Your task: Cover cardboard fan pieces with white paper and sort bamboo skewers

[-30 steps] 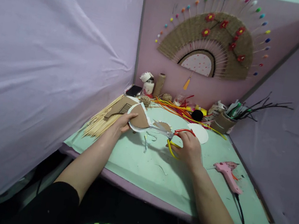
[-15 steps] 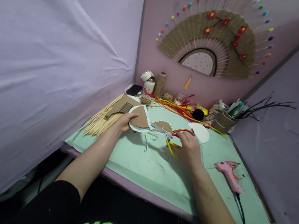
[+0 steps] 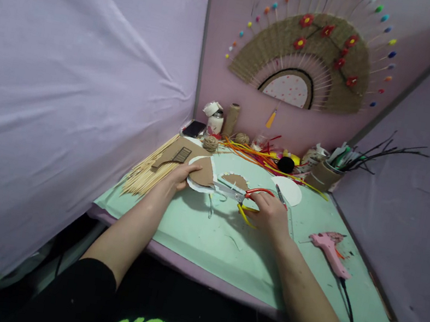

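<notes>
Between the thumb and fingers of my left hand [image 3: 182, 176] is a half-round cardboard piece [image 3: 201, 172] with a white paper margin around its edge. My right hand [image 3: 271, 213] is closed on scissors [image 3: 238, 197] with red and yellow handles. Their blades are spread and reach to the right-hand edge of the cardboard piece. Behind the blades, a second half-round cardboard piece [image 3: 235, 180] with a notched white border lies on the table. Thin paper offcuts [image 3: 210, 208] lie below the blades.
Bamboo sticks [image 3: 139, 181] and a cardboard sheet [image 3: 165, 158] lie at left. A pink glue gun [image 3: 330, 252] with a black cord rests at right. Coloured pipe cleaners [image 3: 253, 154], a white paper piece [image 3: 287, 190] and a can of twigs [image 3: 322, 177] stand or lie farther back.
The cardboard piece has turned slightly and shifted a little right in my left hand. The scissor blades now show more plainly, spread at its edge. The view has moved slightly.
</notes>
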The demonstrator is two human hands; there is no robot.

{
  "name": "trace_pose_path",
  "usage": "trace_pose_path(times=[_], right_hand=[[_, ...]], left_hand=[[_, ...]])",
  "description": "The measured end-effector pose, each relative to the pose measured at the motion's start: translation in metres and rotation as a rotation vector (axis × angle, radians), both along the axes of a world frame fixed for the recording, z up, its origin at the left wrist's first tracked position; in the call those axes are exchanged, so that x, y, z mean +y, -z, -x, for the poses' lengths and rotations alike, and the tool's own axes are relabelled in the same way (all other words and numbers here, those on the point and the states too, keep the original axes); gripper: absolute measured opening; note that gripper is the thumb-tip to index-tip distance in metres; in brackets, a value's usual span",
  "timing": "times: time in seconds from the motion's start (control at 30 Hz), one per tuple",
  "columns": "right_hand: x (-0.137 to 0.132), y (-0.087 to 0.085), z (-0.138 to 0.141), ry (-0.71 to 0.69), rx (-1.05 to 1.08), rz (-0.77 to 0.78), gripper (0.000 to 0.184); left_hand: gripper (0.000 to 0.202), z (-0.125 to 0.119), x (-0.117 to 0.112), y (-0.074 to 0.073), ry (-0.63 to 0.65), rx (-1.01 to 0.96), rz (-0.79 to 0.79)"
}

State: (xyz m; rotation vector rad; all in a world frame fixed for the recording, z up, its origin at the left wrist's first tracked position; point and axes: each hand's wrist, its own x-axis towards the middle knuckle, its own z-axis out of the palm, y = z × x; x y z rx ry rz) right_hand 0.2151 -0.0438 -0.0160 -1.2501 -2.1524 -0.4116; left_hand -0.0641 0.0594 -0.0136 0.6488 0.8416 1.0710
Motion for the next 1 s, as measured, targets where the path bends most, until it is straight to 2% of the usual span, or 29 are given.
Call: trace_pose_path(times=[0.4, 0.7, 0.8, 0.9, 1.0], right_hand=[[-0.0024, -0.0018, 0.0019, -0.007, 0.001, 0.028, 0.024], [-0.0037, -0.0013, 0.0020, 0.008, 0.018, 0.067, 0.019], [-0.0045, -0.0012, 0.0039, 0.004, 0.087, 0.101, 0.020], [-0.0046, -0.0029, 0.0029, 0.133, 0.254, 0.151, 0.029], [-0.0024, -0.0061, -0.0039, 0.430, 0.336, 0.246, 0.037]], left_hand=[[0.027, 0.0010, 0.0008, 0.0022, 0.027, 0.011, 0.003], [0.024, 0.0002, -0.0011, 0.0004, 0.020, 0.031, 0.005], [0.024, -0.0005, -0.0016, -0.0005, 0.002, 0.022, -0.005], [0.030, -0.0002, -0.0009, -0.0021, -0.065, -0.032, -0.067], [0.034, 0.0017, 0.0000, -0.0048, -0.162, -0.161, -0.182]])
